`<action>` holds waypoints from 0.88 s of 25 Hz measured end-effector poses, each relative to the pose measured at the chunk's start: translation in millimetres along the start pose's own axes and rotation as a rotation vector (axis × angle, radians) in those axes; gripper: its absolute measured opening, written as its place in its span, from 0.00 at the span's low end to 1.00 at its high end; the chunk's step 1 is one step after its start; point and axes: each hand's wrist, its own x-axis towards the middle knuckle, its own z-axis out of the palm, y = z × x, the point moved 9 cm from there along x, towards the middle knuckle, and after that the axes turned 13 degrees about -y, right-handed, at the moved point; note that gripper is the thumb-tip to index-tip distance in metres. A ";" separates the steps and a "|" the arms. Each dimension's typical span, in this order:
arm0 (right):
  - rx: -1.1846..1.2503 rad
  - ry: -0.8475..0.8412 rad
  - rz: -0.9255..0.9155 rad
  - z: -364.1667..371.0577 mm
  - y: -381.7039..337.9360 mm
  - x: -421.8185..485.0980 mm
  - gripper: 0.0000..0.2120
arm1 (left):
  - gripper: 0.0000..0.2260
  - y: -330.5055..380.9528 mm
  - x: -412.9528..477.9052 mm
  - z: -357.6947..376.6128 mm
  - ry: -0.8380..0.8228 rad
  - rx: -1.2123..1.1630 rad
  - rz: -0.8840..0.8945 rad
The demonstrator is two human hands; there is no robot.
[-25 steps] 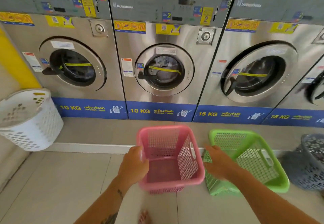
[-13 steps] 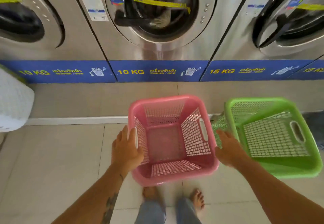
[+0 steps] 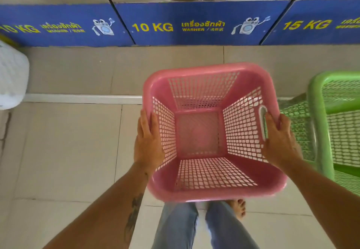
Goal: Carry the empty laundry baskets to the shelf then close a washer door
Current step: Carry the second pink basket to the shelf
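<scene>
View from the head camera, looking steeply down. The pink basket (image 3: 212, 131), empty, is held between both hands above the tiled floor (image 3: 64, 151), in front of the person's legs (image 3: 206, 227) and bare foot (image 3: 238, 207). The left hand (image 3: 149, 143) lies flat against the basket's left outer wall, fingers extended up to the rim; its grip is a pressing palm, not a closed fist. The right hand (image 3: 279, 141) presses the right outer wall beside the slotted handle (image 3: 263, 122), its fingers spread along the rim. Half a second earlier the right hand was on the green basket (image 3: 335, 131); it now holds the pink one, and the green basket stands free just to the right, partly cut off by the frame edge. The view has also tilted further down: the washer doors seen before are out of frame, leaving only the blue base panels (image 3: 194, 24) marked 10 KG and 15 KG. The white basket (image 3: 11, 77) shows at the left edge, on the raised step (image 3: 78, 69) below the machines.
</scene>
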 end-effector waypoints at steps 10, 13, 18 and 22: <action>-0.154 0.082 -0.103 -114.0 -67.2 -92.8 0.38 | 0.46 -24.4 -90.3 -109.0 0.068 -0.062 -0.053; -0.188 0.124 -0.126 -148.8 -84.3 -136.1 0.38 | 0.47 -29.5 -148.8 -137.6 0.148 -0.103 -0.093; -0.210 0.156 -0.306 -179.6 -112.1 -208.3 0.37 | 0.35 -33.7 -271.2 -183.5 0.304 -0.300 -0.123; -0.245 0.147 -0.518 -181.1 -146.0 -276.0 0.36 | 0.36 -37.6 -399.1 -187.8 0.435 -0.309 -0.278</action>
